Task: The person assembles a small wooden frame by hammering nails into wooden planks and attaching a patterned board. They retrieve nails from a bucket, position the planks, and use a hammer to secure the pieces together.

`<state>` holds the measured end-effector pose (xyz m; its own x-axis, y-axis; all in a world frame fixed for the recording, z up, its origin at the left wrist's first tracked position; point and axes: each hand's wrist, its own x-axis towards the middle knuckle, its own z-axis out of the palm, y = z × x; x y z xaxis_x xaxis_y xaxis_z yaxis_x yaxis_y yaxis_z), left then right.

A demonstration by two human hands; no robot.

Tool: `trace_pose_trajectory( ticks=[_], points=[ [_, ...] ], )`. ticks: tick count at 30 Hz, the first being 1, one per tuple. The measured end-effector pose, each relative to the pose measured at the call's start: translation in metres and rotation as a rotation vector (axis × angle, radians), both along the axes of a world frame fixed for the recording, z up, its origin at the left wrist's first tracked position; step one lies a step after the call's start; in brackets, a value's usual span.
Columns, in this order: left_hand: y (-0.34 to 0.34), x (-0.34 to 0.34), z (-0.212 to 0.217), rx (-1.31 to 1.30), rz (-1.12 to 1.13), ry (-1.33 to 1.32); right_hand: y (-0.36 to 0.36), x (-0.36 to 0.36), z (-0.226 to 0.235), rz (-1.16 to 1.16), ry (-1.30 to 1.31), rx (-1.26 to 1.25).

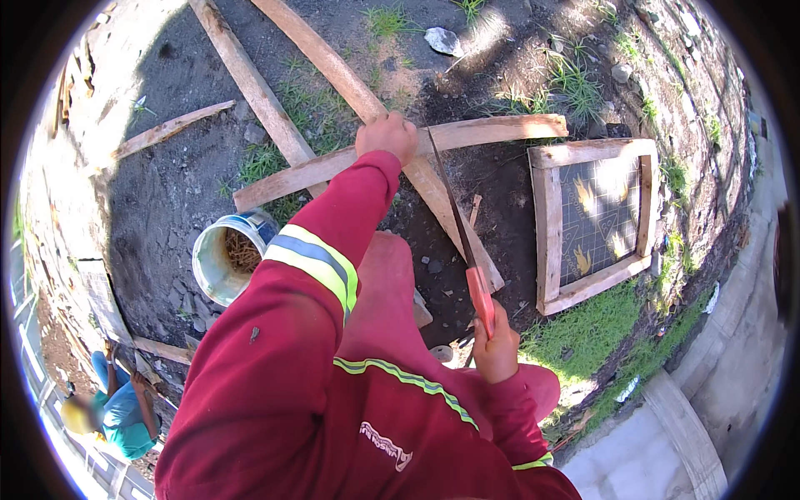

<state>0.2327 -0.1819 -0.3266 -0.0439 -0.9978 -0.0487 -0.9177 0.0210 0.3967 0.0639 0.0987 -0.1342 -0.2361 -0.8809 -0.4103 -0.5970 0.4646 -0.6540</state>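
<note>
My right hand is closed round the red handle of a handsaw. The saw's blade points away from me, and its far end meets the edge of a wooden plank lying crosswise. On that same plank my left hand presses down, its fingers curled over the wood just left of the blade. Beneath the crosswise plank run two long boards, one long board under my left hand and another board further left. The saw's teeth are too small to make out.
A white bucket holding nails or wood bits stands left of my knee. To the right lies a wooden frame with a dark gridded panel. A thin wood strip and a pale stone lie on the soil. Another person sits at lower left.
</note>
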Motion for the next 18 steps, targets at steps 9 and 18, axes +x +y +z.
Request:
trace_pose_trajectory(
  ticks=[9, 18],
  points=[
    [-0.004, -0.001, 0.002, -0.029, -0.003, -0.041, -0.110, 0.024, -0.104, 0.044, 0.089, -0.089],
    [0.002, -0.003, 0.001, 0.046, 0.018, -0.025, -0.046, 0.009, -0.010, 0.017, 0.027, 0.006]
  ],
)
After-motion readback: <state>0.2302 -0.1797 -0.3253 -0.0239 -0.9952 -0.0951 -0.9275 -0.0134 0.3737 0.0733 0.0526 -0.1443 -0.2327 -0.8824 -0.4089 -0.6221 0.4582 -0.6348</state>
